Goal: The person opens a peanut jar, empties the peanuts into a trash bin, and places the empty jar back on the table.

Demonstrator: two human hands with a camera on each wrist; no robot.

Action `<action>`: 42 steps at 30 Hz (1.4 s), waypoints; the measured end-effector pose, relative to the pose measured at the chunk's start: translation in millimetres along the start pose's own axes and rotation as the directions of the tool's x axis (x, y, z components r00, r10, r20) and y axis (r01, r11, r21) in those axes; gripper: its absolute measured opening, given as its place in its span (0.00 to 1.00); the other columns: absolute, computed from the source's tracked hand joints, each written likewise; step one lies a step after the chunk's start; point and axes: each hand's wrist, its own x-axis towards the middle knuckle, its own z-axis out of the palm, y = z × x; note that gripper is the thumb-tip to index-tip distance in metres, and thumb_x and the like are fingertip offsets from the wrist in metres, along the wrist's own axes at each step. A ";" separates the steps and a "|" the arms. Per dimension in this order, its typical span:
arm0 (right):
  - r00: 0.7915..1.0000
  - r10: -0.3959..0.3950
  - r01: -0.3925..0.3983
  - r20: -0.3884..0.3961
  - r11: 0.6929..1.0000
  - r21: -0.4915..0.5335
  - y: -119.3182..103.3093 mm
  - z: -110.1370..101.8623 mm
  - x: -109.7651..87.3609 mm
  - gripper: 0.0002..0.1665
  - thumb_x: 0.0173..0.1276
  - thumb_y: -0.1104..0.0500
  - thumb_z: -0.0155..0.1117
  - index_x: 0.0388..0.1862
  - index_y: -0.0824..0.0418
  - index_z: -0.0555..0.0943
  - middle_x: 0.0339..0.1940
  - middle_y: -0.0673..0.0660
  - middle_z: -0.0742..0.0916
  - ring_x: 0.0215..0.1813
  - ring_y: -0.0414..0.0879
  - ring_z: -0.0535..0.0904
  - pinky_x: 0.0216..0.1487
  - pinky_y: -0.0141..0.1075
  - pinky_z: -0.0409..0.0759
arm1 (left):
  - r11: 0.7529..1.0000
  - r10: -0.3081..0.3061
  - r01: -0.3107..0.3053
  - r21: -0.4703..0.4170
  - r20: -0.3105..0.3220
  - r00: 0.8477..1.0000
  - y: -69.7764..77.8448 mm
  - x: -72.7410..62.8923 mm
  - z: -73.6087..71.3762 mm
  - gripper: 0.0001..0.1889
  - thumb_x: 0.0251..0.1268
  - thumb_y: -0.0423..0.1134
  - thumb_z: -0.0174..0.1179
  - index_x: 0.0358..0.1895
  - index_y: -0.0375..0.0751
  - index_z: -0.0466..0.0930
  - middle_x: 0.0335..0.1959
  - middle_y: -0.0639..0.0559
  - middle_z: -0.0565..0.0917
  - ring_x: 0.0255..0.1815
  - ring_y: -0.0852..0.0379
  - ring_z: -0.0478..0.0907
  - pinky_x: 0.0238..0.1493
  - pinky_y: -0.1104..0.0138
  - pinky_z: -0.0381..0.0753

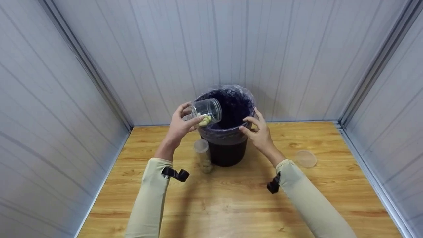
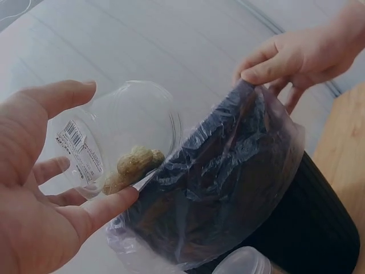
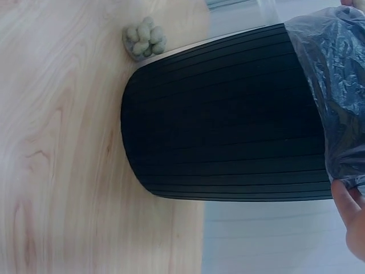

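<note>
My left hand grips a clear plastic jar by its base end. The jar lies tilted on its side, its mouth pointing right over the near left rim of the black bin. Several peanuts rest along the jar's lower wall. A translucent bin bag lines the bin and folds down over the rim. At the right side of that rim my right hand pinches the bag's edge between thumb and fingers, as the left wrist view shows. The bin's inside is dark.
A second clear jar with peanuts in its bottom stands on the wooden floor, close to the bin's left front. A round translucent lid lies flat at the right. Pale panel walls rise behind and on both sides.
</note>
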 end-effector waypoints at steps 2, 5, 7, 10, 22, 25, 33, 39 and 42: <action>1.000 -0.013 0.013 -0.002 1.000 -0.006 -0.5 1.3 0.4 0.17 0.62 0.64 0.71 0.48 0.71 0.81 0.74 0.74 0.58 0.69 0.67 0.61 0.45 0.46 0.82 | 1.000 0.000 0.000 0.022 0.007 1.000 0.4 0.6 -1.9 0.39 0.56 0.37 0.71 0.71 0.41 0.61 0.62 0.37 0.66 0.58 0.42 0.70 0.49 0.53 0.81; 1.000 -0.018 0.018 -0.003 1.000 -0.002 -1.4 1.2 2.5 0.18 0.62 0.64 0.71 0.49 0.72 0.80 0.74 0.73 0.58 0.69 0.67 0.62 0.45 0.45 0.82 | 0.999 0.009 -0.010 0.050 0.023 1.000 2.5 2.2 -3.4 0.40 0.56 0.38 0.71 0.71 0.40 0.61 0.62 0.38 0.67 0.56 0.42 0.71 0.49 0.53 0.81; 1.000 -0.015 0.015 0.002 1.000 0.003 -2.0 0.0 4.1 0.19 0.62 0.64 0.71 0.49 0.73 0.80 0.74 0.73 0.58 0.70 0.67 0.61 0.44 0.39 0.83 | 0.998 0.018 -0.020 0.067 0.032 0.999 4.2 4.3 -3.7 0.40 0.56 0.38 0.71 0.71 0.40 0.61 0.61 0.38 0.67 0.56 0.42 0.71 0.49 0.52 0.81; 1.000 -0.019 0.019 0.003 1.000 0.008 -2.5 -1.3 5.0 0.18 0.62 0.65 0.71 0.49 0.72 0.80 0.74 0.73 0.58 0.70 0.67 0.59 0.44 0.35 0.82 | 0.996 0.019 -0.023 0.087 0.049 0.999 6.5 7.0 -3.3 0.39 0.56 0.38 0.71 0.71 0.40 0.61 0.62 0.38 0.66 0.57 0.42 0.71 0.50 0.50 0.80; 1.000 0.013 -0.015 0.027 0.998 0.061 -8.0 -0.6 1.2 0.17 0.62 0.66 0.70 0.49 0.71 0.80 0.75 0.72 0.56 0.70 0.66 0.60 0.44 0.40 0.82 | 0.989 -0.002 -0.009 0.147 0.076 0.997 13.0 8.1 -7.2 0.42 0.54 0.37 0.73 0.72 0.40 0.60 0.62 0.39 0.67 0.56 0.42 0.71 0.47 0.57 0.82; 1.000 0.013 -0.014 0.022 0.999 0.053 -9.9 0.3 0.9 0.17 0.62 0.65 0.70 0.49 0.71 0.80 0.75 0.72 0.56 0.70 0.67 0.61 0.43 0.36 0.82 | 0.983 0.009 -0.023 0.180 0.077 0.997 16.5 8.2 -8.0 0.42 0.54 0.37 0.73 0.71 0.40 0.60 0.63 0.38 0.67 0.56 0.41 0.71 0.47 0.57 0.82; 1.000 0.019 -0.019 0.005 1.000 0.025 -12.5 -1.1 -0.5 0.17 0.63 0.64 0.70 0.49 0.70 0.80 0.75 0.70 0.57 0.70 0.64 0.62 0.40 0.26 0.80 | 0.964 0.023 -0.049 0.261 0.101 0.995 18.9 6.4 -7.7 0.41 0.54 0.41 0.73 0.71 0.44 0.62 0.65 0.38 0.67 0.59 0.41 0.70 0.49 0.56 0.79; 1.000 0.010 -0.010 -0.001 1.000 0.012 -12.1 -0.2 -2.0 0.17 0.62 0.65 0.71 0.49 0.70 0.81 0.75 0.72 0.57 0.70 0.64 0.60 0.42 0.27 0.81 | 0.961 0.026 -0.058 0.271 0.121 0.992 18.8 6.8 -9.0 0.41 0.54 0.41 0.73 0.71 0.43 0.62 0.64 0.38 0.69 0.59 0.40 0.70 0.49 0.54 0.79; 1.000 0.006 -0.006 -0.001 1.000 0.006 -12.6 0.3 -1.7 0.17 0.62 0.64 0.71 0.49 0.70 0.81 0.75 0.72 0.57 0.71 0.64 0.60 0.43 0.31 0.82 | 0.957 0.030 -0.066 0.282 0.129 0.991 20.3 7.2 -9.8 0.41 0.53 0.41 0.74 0.70 0.42 0.62 0.64 0.38 0.69 0.58 0.40 0.70 0.50 0.54 0.78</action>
